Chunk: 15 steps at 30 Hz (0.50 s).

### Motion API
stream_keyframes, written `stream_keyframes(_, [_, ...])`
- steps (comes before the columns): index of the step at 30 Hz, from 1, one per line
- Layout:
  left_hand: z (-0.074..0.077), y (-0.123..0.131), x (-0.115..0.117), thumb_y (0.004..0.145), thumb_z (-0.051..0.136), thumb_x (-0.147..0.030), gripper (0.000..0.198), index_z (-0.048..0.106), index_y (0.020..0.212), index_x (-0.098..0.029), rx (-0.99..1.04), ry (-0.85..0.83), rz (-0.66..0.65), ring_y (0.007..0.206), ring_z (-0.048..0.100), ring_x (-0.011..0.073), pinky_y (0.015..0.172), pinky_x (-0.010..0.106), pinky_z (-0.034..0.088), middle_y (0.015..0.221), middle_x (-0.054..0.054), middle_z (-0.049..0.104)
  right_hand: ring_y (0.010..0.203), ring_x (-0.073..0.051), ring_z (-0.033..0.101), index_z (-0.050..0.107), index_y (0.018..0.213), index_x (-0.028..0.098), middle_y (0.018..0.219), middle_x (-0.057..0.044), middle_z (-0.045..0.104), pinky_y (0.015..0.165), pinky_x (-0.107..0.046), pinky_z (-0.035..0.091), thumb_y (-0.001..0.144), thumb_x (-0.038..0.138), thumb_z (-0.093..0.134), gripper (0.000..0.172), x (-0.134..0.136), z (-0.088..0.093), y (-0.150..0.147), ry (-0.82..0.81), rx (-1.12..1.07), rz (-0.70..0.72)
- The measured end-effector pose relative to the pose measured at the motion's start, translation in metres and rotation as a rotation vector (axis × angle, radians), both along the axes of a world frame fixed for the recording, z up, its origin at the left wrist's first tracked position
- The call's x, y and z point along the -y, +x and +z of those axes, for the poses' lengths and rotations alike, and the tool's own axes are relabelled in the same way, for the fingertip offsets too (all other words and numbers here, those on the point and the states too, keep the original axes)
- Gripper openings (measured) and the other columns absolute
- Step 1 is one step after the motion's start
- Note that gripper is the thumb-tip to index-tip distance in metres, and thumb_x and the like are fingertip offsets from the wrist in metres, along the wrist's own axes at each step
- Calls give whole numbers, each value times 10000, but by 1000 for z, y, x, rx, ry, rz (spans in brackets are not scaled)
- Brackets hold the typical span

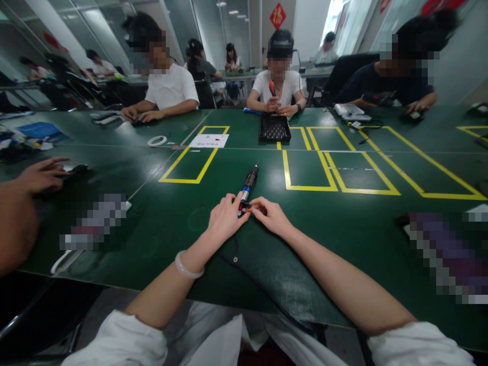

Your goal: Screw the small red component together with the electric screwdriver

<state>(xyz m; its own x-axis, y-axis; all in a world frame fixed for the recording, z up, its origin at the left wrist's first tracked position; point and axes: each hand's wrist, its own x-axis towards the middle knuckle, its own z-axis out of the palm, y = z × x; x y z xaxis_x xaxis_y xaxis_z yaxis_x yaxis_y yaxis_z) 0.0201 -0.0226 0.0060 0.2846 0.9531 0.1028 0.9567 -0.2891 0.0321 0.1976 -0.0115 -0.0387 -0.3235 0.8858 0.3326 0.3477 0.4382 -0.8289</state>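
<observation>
An electric screwdriver lies on the green table, its thin tip pointing away from me and slightly right. A blue and silver band runs round its middle, and its rear end looks opened, with small red and orange parts showing. My left hand is closed over the rear part of the screwdriver from the left. From the right, the fingers of my right hand pinch together at the rear end, beside a small orange part; what they hold is too small to make out. A black cord with a small ring lies below my hands.
Yellow tape outlines mark the table ahead. A white paper sheet, a tape roll and a black tray lie farther off. A co-worker's hand reaches in at left. Blurred-out devices lie on both sides. Several people sit opposite.
</observation>
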Motion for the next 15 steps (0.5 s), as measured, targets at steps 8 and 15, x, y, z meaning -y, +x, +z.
stream_keyframes(8, [6,-56,10,906,400,-532,631,315,1467,-254,-119,-14,45,1043,543,287,834,371,462,1263,137,505,717,-125,585,630,981,188,828,-12,640,681,-245,454,887,198,537,132,-1,-1,-1,31,43,18])
stream_keyframes(15, [9,-154,13,908,343,-529,659,339,1464,-175,-203,-50,253,1138,511,347,916,437,431,1335,185,483,754,-139,589,645,938,192,860,-24,647,698,-263,447,889,182,543,114,-2,-1,-1,48,105,30])
